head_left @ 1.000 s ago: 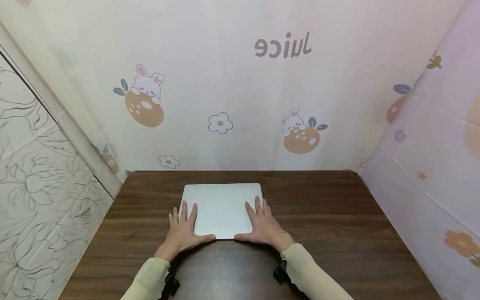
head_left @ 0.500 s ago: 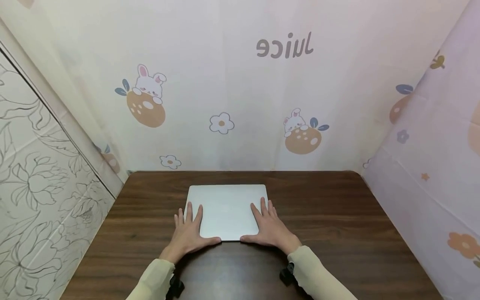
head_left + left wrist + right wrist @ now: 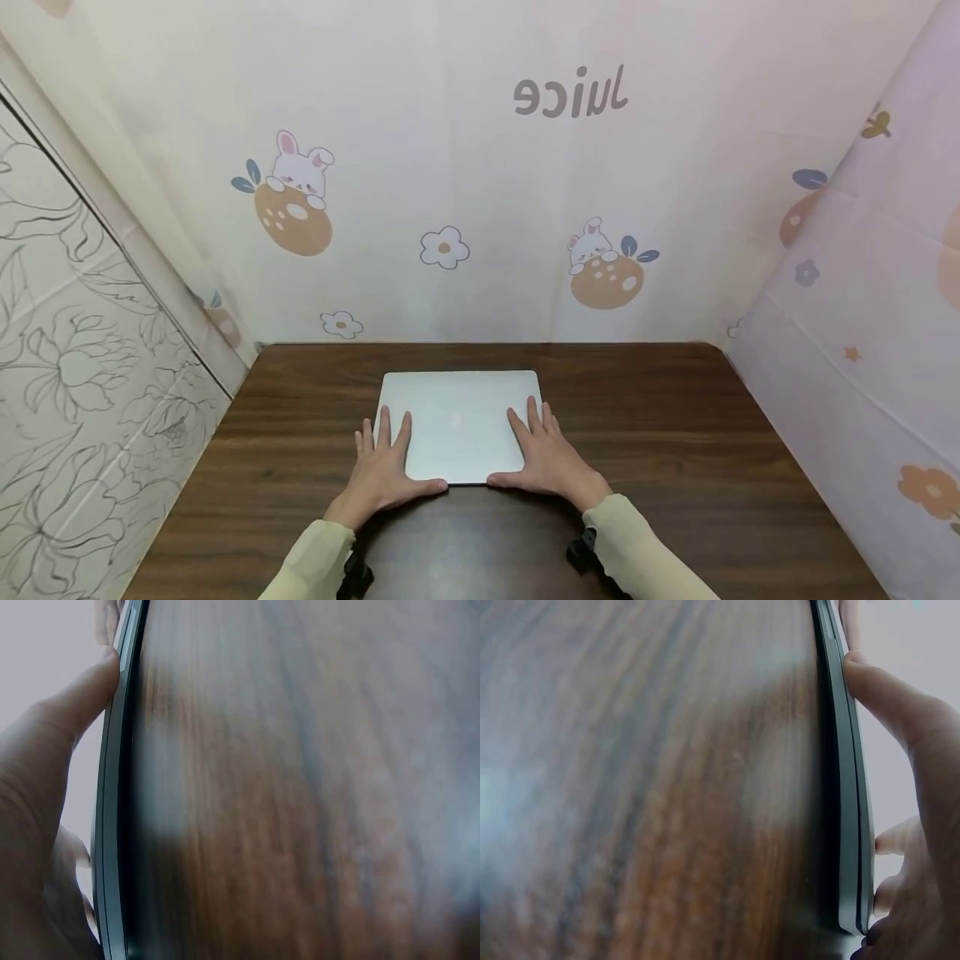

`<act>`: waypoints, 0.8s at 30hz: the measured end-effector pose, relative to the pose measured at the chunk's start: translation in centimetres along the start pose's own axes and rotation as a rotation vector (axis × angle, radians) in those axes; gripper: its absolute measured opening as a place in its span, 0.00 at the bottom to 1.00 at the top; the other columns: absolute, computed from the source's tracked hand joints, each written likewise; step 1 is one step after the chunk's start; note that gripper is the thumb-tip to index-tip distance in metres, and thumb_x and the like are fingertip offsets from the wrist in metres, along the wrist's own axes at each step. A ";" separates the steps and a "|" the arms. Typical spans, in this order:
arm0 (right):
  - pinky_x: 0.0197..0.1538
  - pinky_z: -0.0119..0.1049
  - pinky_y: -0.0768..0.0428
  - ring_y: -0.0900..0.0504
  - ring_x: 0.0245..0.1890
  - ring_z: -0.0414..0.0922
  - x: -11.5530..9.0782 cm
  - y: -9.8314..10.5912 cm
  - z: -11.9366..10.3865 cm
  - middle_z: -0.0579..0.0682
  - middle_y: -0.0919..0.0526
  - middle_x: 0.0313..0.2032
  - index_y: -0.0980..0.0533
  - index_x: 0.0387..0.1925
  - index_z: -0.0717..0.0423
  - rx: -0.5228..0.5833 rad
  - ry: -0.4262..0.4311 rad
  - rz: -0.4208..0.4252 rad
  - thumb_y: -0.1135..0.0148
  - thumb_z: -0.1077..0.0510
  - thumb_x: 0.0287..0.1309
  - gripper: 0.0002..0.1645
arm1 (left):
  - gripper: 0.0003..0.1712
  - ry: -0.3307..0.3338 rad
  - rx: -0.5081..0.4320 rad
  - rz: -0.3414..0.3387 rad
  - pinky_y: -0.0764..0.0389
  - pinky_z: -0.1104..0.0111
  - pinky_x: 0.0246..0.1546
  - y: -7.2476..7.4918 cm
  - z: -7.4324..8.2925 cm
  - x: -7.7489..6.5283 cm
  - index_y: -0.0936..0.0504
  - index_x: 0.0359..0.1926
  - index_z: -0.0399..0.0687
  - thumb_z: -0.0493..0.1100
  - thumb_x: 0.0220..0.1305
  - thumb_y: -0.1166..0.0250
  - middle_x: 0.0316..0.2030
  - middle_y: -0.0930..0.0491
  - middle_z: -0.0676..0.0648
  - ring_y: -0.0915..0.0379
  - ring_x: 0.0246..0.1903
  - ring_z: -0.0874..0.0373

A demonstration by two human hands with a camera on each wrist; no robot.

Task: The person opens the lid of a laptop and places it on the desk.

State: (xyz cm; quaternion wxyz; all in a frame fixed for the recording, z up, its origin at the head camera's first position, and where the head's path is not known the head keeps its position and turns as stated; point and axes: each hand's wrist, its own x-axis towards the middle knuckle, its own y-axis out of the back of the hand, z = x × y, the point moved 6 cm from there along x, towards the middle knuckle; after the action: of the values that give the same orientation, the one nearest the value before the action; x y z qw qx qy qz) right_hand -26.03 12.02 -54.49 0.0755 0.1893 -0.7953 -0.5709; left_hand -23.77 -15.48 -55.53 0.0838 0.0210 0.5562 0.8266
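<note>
A closed silver laptop (image 3: 461,429) lies flat on the dark wooden table (image 3: 660,433). My left hand (image 3: 382,471) spreads over its near left corner, thumb along the front edge and the other fingers straight over the left side. Mirroring it, my right hand (image 3: 549,458) covers the near right corner with fingers spread. In the left wrist view the left thumb (image 3: 94,686) touches the laptop's dark front edge (image 3: 112,802). The right wrist view shows the right thumb (image 3: 885,694) against the same edge (image 3: 846,772). The covered corners are partly hidden.
A pale curtain (image 3: 495,167) printed with rabbits and flowers hangs behind the table's far edge. Another printed cloth (image 3: 847,333) runs along the right side. On the left stands a white panel (image 3: 82,375) with line-drawn flowers.
The laptop has slid a little to the right and slightly nearer, with both hands moving along on it. The hands' spread pose looks the same.
</note>
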 end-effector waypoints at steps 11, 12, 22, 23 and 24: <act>0.73 0.67 0.36 0.64 0.80 0.70 -0.1 0.1 0.5 0.66 0.64 0.81 0.48 0.82 0.48 0.013 -0.007 -0.007 0.40 0.11 0.42 0.76 | 0.81 -0.010 0.025 0.023 0.60 0.30 0.74 -0.2 0.5 0.1 0.50 0.83 0.48 0.91 0.38 0.38 0.80 0.65 0.27 0.70 0.76 0.19; 0.72 0.67 0.36 0.64 0.80 0.70 -0.1 0.1 0.5 0.66 0.64 0.81 0.48 0.82 0.48 0.015 -0.007 -0.006 0.40 0.11 0.42 0.76 | 0.81 -0.011 0.025 0.022 0.60 0.30 0.74 -0.2 0.5 0.1 0.50 0.83 0.48 0.90 0.38 0.37 0.80 0.65 0.27 0.70 0.76 0.19; 0.71 0.69 0.37 0.65 0.80 0.69 -0.5 0.0 1.1 0.65 0.66 0.82 0.49 0.83 0.48 0.034 -0.009 -0.011 0.39 0.12 0.43 0.75 | 0.81 -0.010 0.015 0.016 0.61 0.30 0.74 -0.7 1.0 0.1 0.51 0.83 0.48 0.91 0.39 0.38 0.80 0.66 0.27 0.71 0.76 0.19; 0.71 0.69 0.37 0.65 0.80 0.69 -0.5 0.0 1.1 0.65 0.66 0.82 0.49 0.83 0.47 0.033 -0.009 -0.012 0.40 0.11 0.43 0.75 | 0.81 -0.006 0.021 0.012 0.62 0.31 0.74 -0.7 1.0 0.1 0.51 0.83 0.48 0.91 0.39 0.39 0.80 0.67 0.28 0.72 0.76 0.19; 0.71 0.70 0.36 0.65 0.80 0.69 -0.5 0.0 1.2 0.65 0.66 0.82 0.49 0.83 0.47 0.034 -0.009 -0.012 0.40 0.12 0.43 0.75 | 0.81 -0.006 0.017 0.017 0.62 0.31 0.74 -0.7 1.1 0.1 0.51 0.83 0.48 0.91 0.39 0.38 0.80 0.67 0.28 0.72 0.76 0.19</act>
State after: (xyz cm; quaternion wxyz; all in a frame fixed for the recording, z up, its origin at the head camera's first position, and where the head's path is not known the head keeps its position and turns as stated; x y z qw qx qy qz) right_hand -26.00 13.25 -54.79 0.0650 0.1928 -0.8040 -0.5588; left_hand -23.62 -14.22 -55.76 0.0783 0.0289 0.5627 0.8225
